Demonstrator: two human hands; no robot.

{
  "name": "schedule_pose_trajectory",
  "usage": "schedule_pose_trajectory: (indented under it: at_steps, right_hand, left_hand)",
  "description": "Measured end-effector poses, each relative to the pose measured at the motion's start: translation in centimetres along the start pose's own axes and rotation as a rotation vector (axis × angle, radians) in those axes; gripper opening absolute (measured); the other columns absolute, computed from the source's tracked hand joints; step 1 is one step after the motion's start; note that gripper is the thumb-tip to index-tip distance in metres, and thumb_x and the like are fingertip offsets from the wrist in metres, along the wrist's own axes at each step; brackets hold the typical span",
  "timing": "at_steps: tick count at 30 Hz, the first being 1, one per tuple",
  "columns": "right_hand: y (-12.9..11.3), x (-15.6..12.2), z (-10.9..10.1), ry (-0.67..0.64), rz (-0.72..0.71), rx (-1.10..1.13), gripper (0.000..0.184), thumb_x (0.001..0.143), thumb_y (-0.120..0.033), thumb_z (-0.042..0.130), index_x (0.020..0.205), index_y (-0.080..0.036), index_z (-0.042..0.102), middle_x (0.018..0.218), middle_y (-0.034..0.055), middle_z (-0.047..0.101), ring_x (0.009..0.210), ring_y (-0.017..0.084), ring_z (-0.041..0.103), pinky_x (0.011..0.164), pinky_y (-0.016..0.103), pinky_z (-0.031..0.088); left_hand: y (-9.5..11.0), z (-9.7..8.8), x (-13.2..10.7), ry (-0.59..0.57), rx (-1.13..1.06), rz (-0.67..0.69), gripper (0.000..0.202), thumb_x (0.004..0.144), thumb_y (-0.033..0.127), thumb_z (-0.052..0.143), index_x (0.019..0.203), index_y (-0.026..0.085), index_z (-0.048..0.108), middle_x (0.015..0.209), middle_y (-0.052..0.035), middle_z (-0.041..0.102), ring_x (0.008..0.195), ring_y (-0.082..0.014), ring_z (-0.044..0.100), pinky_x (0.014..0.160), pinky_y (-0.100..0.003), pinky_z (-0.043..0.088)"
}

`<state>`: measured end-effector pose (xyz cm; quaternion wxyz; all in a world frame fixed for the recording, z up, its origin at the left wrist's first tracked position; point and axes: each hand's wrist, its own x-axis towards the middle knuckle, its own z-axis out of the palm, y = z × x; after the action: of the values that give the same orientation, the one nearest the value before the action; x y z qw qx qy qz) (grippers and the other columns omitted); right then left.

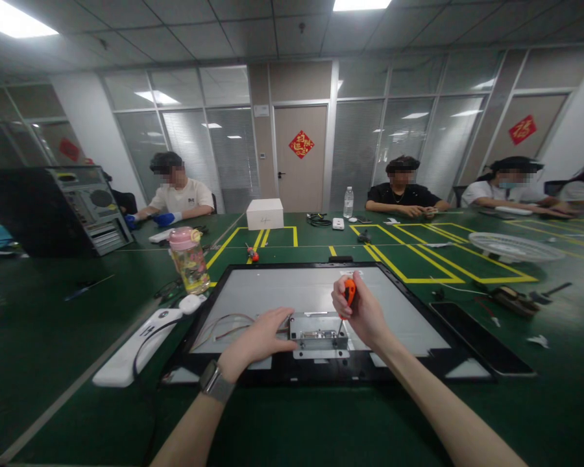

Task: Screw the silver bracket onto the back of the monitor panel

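A flat display panel [399, 324] with a black frame lies on the green table before me. On its near middle part sits a silver metal bracket [316, 321] with small parts in it. My left hand [267, 331] holds the bracket's left end, thumb on the near side and fingers on the far side. In my closed right hand [363, 308] is a screwdriver [350, 292] with an orange and black handle. Its shaft points down to the bracket's right end; the tip's exact contact is too small to tell. Thin cables [224, 321] run left from the bracket.
Left of the panel stand a white power strip [139, 347] and a pink-lidded bottle [189, 259]. A black phone [481, 337] lies at right. Beyond are a white box [265, 214], a water bottle [348, 202] and a computer case [92, 207]. Several people sit across the table.
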<state>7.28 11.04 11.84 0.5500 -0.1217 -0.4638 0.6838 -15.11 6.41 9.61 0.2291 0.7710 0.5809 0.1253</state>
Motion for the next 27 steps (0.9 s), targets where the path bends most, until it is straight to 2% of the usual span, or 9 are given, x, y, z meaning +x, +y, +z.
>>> schedule_pose_trajectory:
  at_steps: [2,4,7,11,15,18,22,25,27]
  right_hand:
    - [-0.07,-0.07,0.11,-0.029,-0.006,0.015,0.037,0.083,-0.057,0.066,0.076,-0.023,0.054,0.043,-0.0107,0.039,0.035,0.006,0.019,0.036,0.018,0.016]
    - [-0.13,-0.22,0.27,-0.050,-0.014,-0.004,0.037,0.083,-0.056,0.067,0.075,-0.023,0.051,0.043,-0.0113,0.039,0.034,0.006,0.018,0.036,0.018,0.015]
    - [-0.12,-0.37,0.42,-0.027,-0.039,-0.058,0.040,0.083,-0.054,0.067,0.068,-0.022,0.048,0.047,-0.0092,0.044,0.034,0.005,0.025,0.037,0.018,0.020]
    - [-0.02,-0.23,0.30,0.059,-0.049,-0.102,0.044,0.082,-0.059,0.066,0.067,-0.020,0.053,0.053,-0.0054,0.051,0.037,0.006,0.035,0.037,0.020,0.026]
    - [-0.13,-0.18,0.38,0.022,-0.015,-0.057,0.043,0.082,-0.063,0.063,0.074,-0.022,0.053,0.046,-0.0092,0.042,0.035,0.006,0.025,0.038,0.019,0.020]
    - [-0.27,-0.38,0.68,-0.033,-0.013,-0.066,0.039,0.081,-0.059,0.067,0.079,-0.025,0.050,0.045,-0.0114,0.039,0.035,0.006,0.020,0.038,0.019,0.015]
    - [-0.18,-0.48,0.83,-0.024,-0.040,-0.114,0.040,0.082,-0.055,0.068,0.070,-0.022,0.049,0.049,-0.0085,0.045,0.037,0.006,0.027,0.039,0.019,0.020]
    - [0.05,-0.29,0.63,0.031,-0.035,-0.133,0.044,0.083,-0.060,0.065,0.066,-0.019,0.055,0.051,-0.0054,0.048,0.038,0.007,0.033,0.039,0.021,0.025]
    - [0.16,-0.19,0.51,0.035,-0.012,-0.115,0.047,0.082,-0.063,0.063,0.067,-0.019,0.056,0.049,-0.0059,0.046,0.038,0.006,0.031,0.038,0.020,0.024]
  left_hand:
    - [-0.07,0.04,0.02,0.003,-0.003,-0.002,0.073,0.081,0.042,0.068,0.146,0.018,0.043,0.154,-0.0111,0.041,0.142,-0.0286,0.038,0.118,-0.038,0.026]
    - [-0.29,0.14,0.09,0.010,-0.010,0.003,0.073,0.081,0.042,0.068,0.145,0.018,0.044,0.154,-0.0109,0.041,0.142,-0.0286,0.038,0.118,-0.037,0.027]
    - [-0.69,0.31,0.17,0.020,-0.017,0.022,0.073,0.081,0.044,0.069,0.145,0.019,0.044,0.155,-0.0108,0.041,0.142,-0.0285,0.038,0.118,-0.037,0.027]
    - [-0.89,0.40,0.17,0.025,-0.020,0.027,0.072,0.081,0.044,0.069,0.145,0.021,0.044,0.155,-0.0100,0.041,0.142,-0.0286,0.038,0.118,-0.037,0.027]
    - [-0.81,0.39,0.18,0.018,-0.021,0.023,0.073,0.081,0.045,0.068,0.145,0.020,0.044,0.154,-0.0101,0.042,0.142,-0.0296,0.037,0.119,-0.039,0.027]
    - [-0.84,0.40,0.22,0.017,-0.021,0.023,0.073,0.081,0.044,0.069,0.145,0.020,0.044,0.155,-0.0103,0.041,0.143,-0.0291,0.037,0.119,-0.039,0.026]
    - [-0.74,0.28,0.12,0.014,-0.015,0.024,0.072,0.082,0.043,0.068,0.146,0.020,0.043,0.155,-0.0100,0.040,0.143,-0.0277,0.036,0.119,-0.038,0.025]
    - [-0.46,0.13,0.01,0.005,-0.010,0.019,0.073,0.082,0.042,0.068,0.146,0.019,0.043,0.155,-0.0108,0.041,0.143,-0.0285,0.037,0.119,-0.038,0.025]
    - [-0.30,0.07,-0.03,0.002,-0.011,0.014,0.074,0.081,0.042,0.069,0.146,0.018,0.043,0.155,-0.0111,0.041,0.143,-0.0292,0.037,0.119,-0.039,0.025]
